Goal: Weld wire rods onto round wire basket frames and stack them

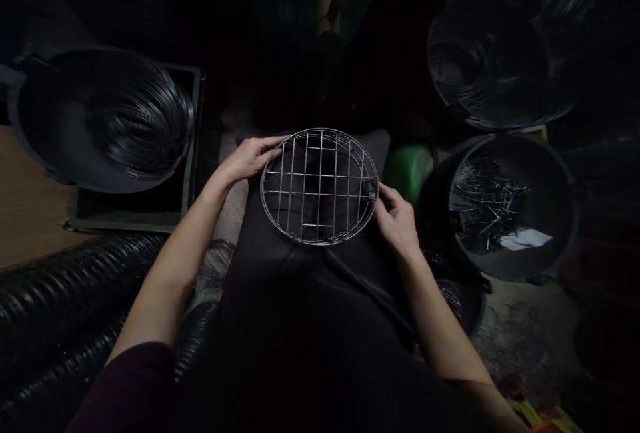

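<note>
A round metal wire rack (320, 186) with crossed bars inside a double ring lies over the dark cloth on my lap. My left hand (254, 156) grips its upper left rim, with the fingers reaching along and under the edge. At the right rim my right hand (396, 214) holds the rack, close to a small dark piece (369, 187) between the rings. The fingertips of both hands are partly hidden by the rim.
Wire coils fill a black tub (103, 183) at the left, by a grey-green crate (127, 226). Short metal rods (493, 199) and a white scrap (527, 239) lie in a right-hand tub (573, 219). Stacked rings (75, 286) stand lower left; a green object (411, 169) is behind my right hand.
</note>
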